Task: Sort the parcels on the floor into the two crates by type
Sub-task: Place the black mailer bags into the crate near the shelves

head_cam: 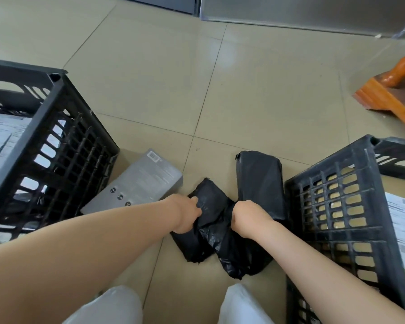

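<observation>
Knees: two pale trouser legs (117, 305) are seen at the bottom edge of the head view, nearest the camera, over the tiled floor (255, 90).
Left hand (188, 215): fingers are curled onto the left black bag parcel (206, 206); it is gripped at its near-left edge.
Right hand (248, 218): it is closed over gathered black plastic where the two bags meet; the fingertips are hidden, so which bag is gripped cannot be told for certain.
Right black bag parcel (258, 181): it lies on the floor, its right side just beside the right crate (337, 206).
Grey box (136, 183): it lies flat on the floor, untouched, close to the left crate (56, 141).
Left crate contents: white labelled packets (0, 136) are visible inside.
Right crate contents: a brown carton with a white label (402, 220) is visible inside.
Background: an orange wooden furniture foot (393, 90) stands well apart at upper right.
Step in hand: the soft black bags are judged to be at the moment of pick-up; neither is lifted clear yet.
Progress: three parcels are left on the floor, so the sort is judged well along but unfinished.
Next move: a lift of the bags is called for, then a choice of crate. The left crate's soft packets suggest that side, though this is a judgement only.
Caution: loose plastic may slip; a firmer hold on the parcel body would be safer.
</observation>
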`<state>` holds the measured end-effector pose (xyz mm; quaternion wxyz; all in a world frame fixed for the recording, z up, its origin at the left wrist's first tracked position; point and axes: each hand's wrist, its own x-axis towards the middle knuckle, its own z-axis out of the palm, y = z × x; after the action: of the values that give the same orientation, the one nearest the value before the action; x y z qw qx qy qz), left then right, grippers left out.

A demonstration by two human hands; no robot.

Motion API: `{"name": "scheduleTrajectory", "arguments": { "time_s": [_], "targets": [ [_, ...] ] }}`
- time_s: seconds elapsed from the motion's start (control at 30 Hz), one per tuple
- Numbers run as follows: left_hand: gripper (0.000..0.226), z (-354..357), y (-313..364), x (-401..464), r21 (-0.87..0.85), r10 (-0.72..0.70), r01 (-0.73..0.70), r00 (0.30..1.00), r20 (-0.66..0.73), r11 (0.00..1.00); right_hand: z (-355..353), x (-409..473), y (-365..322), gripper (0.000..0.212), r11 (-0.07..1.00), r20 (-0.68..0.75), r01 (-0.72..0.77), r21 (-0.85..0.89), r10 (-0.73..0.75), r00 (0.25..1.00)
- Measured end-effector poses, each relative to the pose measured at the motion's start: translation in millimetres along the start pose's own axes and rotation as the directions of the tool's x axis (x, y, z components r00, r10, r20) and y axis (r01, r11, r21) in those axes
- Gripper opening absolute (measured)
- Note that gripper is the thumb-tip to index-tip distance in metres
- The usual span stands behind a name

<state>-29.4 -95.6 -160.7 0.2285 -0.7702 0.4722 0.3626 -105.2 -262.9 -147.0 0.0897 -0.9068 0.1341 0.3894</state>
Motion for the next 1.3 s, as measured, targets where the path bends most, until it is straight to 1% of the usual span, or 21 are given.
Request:
{"name": "scheduleTrajectory", "arguments": {
  "time_s": [0.13,0.2,0.3,0.4,0.47,0.57,0.63,0.7,0.73,0.77,0.83,0.9,1.0,1.1,1.2,1.23,1.27,1.3],
  "targets": [
    [0.05,-9.4,3.2,-18.5,-0.017,0.01,-0.01,1.0,-0.02,1.0,-18.0,-12.9,12.8,0.023,0.978,-0.117,-0.026,0.208,0.051,0.992],
    [0.05,-20.2,1.7,-28.1,-0.053,0.018,-0.021,0.998,-0.058,0.998,-29.1,-23.1,17.4,0.019,0.97,-0.197,-0.005,0.243,0.054,0.979],
    [0.052,-38.2,-1.6,-41.5,-0.229,-0.011,-0.012,0.995,-0.098,0.973,-39.0,-38.5,19.9,0.019,0.969,-0.365,0.037,0.245,0.057,0.929],
    [0.052,-57.1,2.4,-61.0,-0.421,-0.042,-0.015,0.991,-0.127,0.907,-46.9,-52.3,20.8,0.012,0.958,-0.508,0.033,0.284,0.121,0.853],
    [0.052,-66.9,5.5,-75.1,-0.539,-0.062,-0.02,0.989,-0.133,0.842,-53.9,-59.4,22.8,0.012,0.958,-0.588,0.029,0.285,0.151,0.795],
    [0.051,-76.3,3.5,-91.0,-0.716,-0.141,0.008,0.982,-0.126,0.698,-66.5,-71.2,26.3,0.015,0.952,-0.658,0.014,0.304,0.199,0.726],
    [0.042,-79.5,1.7,-101.3,-0.817,-0.196,0.017,0.974,-0.118,0.576,-73.0,-78.6,27.7,0.015,0.911,-0.659,0.062,0.408,0.247,0.71],
    [0.017,-75.0,0.3,-108.5,-0.898,-0.246,0.009,0.963,-0.111,0.441,-77.2,-84.4,28.6,0.012,0.856,-0.642,0.097,0.508,0.301,0.705],
    [0.007,-70.8,0.0,-110.1,-0.923,-0.269,0.009,0.958,-0.103,0.385,-78.9,-85.8,29.9,0.01,0.835,-0.634,0.099,0.541,0.327,0.701],
    [0.003,-65.4,0.3,-112.3,-0.943,-0.281,0.011,0.955,-0.089,0.333,-81.0,-87.7,31.2,0.008,0.819,-0.629,0.101,0.565,0.348,0.695],
    [0.013,-50.9,0.9,-116.3,-0.969,-0.275,0.024,0.96,-0.047,0.248,-85.9,-92.8,33.5,0.005,0.767,-0.609,0.119,0.63,0.394,0.689],
    [0.02,-39.6,0.2,-120.1,-0.988,-0.26,0.048,0.966,0.009,0.144,-90.4,-97.0,35.0,0.005,0.677,-0.564,0.146,0.722,0.452,0.691],
    [0.013,-35.4,-4.0,-128.6,-0.993,-0.274,0.117,0.956,0.11,0.009,-94.4,-100.4,34.0,0.01,0.493,-0.453,0.176,0.852,0.526,0.72],
    [0.022,-33.3,-11.4,-127.3,-0.98,-0.284,0.125,0.944,0.166,-0.155,-97.0,-103.9,28.1,0.016,0.319,-0.347,0.202,0.926,0.51,0.787],
    [0.017,-36.3,-12.3,-127.5,-0.948,-0.26,0.09,0.95,0.174,-0.306,-97.7,-106.8,16.6,0.016,0.192,-0.277,0.212,0.958,0.445,0.852],
    [0.033,-35.5,-12.1,-125.3,-0.937,-0.25,0.086,0.952,0.178,-0.339,-97.8,-107.2,10.8,0.016,0.157,-0.262,0.215,0.964,0.416,0.871],
    [0.05,-36.4,-11.2,-124.8,-0.924,-0.24,0.081,0.954,0.181,-0.375,-98.0,-107.8,6.1,0.023,0.135,-0.245,0.209,0.969,0.382,0.891],
    [0.059,-37.3,-10.3,-123.0,-0.912,-0.227,0.07,0.958,0.174,-0.403,-97.4,-106.7,2.1,0.028,0.122,-0.232,0.202,0.972,0.348,0.908]
  ]
}}
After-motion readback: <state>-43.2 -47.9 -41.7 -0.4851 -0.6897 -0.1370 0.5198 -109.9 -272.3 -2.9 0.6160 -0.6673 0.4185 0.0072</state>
